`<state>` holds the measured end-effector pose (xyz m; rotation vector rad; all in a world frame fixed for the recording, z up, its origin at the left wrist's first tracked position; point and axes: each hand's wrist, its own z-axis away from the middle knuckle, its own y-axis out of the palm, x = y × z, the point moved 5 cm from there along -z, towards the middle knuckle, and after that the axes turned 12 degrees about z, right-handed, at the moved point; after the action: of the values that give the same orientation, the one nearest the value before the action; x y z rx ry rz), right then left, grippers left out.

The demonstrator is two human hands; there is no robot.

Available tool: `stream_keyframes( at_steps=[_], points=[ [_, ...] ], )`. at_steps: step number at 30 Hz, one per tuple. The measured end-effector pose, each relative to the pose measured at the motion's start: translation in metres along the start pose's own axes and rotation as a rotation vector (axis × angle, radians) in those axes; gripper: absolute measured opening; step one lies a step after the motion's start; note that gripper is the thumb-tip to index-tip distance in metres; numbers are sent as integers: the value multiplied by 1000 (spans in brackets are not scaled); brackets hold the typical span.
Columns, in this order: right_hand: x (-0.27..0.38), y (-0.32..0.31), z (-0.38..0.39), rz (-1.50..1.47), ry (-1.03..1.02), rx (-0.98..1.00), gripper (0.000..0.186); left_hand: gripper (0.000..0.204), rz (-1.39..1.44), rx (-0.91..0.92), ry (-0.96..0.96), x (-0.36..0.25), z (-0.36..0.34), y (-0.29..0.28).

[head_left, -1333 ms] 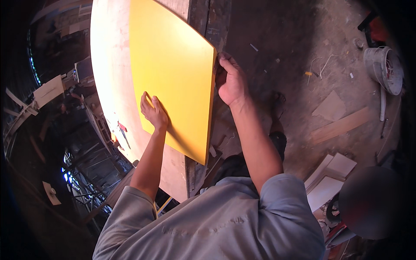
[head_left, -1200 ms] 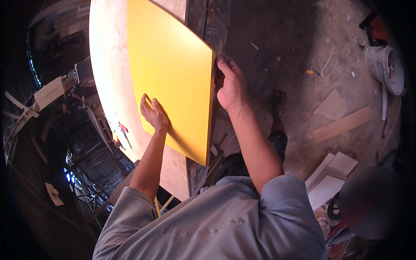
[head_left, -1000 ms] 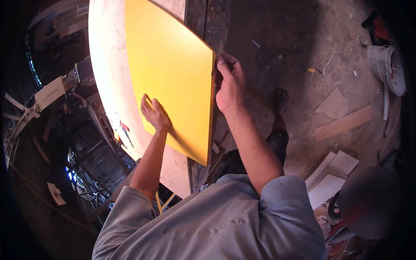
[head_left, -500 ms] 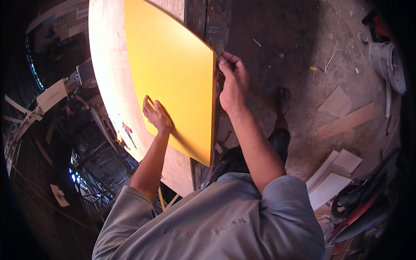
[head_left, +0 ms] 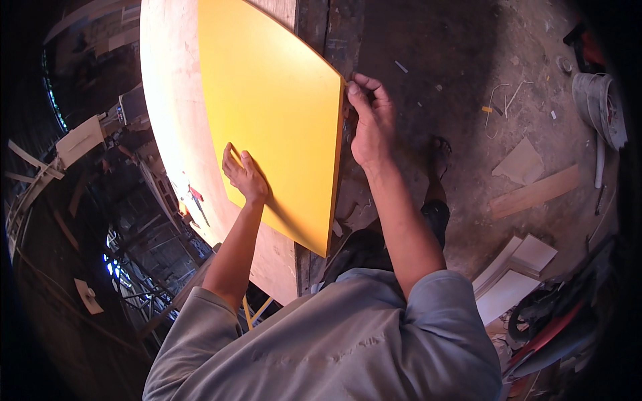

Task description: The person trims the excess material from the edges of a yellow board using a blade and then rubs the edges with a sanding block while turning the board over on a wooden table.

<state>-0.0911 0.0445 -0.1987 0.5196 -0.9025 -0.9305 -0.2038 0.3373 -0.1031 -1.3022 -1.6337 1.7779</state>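
Note:
A bright yellow panel [head_left: 281, 100] with a curved top edge lies on a pale plywood sheet [head_left: 174, 107] atop a workbench. My left hand [head_left: 246, 175] rests on the panel's lower left area, fingers apart and slightly bent. Along the right edge, near the upper corner, my right hand [head_left: 370, 123] has thumb and fingers drawn together in a pinch; whatever is between the fingertips is too small to make out.
The dark wooden bench edge [head_left: 311, 27] runs beside my legs. On the dusty floor at right are a grey bucket [head_left: 596, 100], a plank [head_left: 535, 190], scraps and stacked white boards [head_left: 505, 294]. Cluttered timber framework [head_left: 80, 147] fills the left side.
The view has shifted slightly. My right hand has moved a little right and up at the panel's corner, its upper fingers raised. My left hand stays on the panel.

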Motion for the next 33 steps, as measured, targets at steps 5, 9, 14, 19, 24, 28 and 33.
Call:
stream_keyframes(
  at_steps=[5,9,14,19,24,28,33],
  points=[
    [6,3,-2,14,7,48,15,59,-6,-1,7,0,-1,-1],
    [6,-2,-11,97,-61,89,16,60,6,0,-5,-3,0,0],
    [12,-2,-13,187,-115,113,15,60,-1,-7,-8,1,-1,0],
    [20,-1,-16,271,-206,157,15,58,6,-11,4,-1,0,0],
    [29,0,-21,383,-322,203,15,58,-3,-15,7,-2,1,0],
    [31,-2,-29,448,-384,246,15,59,-11,-11,-4,-2,0,-1],
    [33,-3,-27,443,-399,294,16,59,-15,-7,12,-5,2,-1]
  ],
)
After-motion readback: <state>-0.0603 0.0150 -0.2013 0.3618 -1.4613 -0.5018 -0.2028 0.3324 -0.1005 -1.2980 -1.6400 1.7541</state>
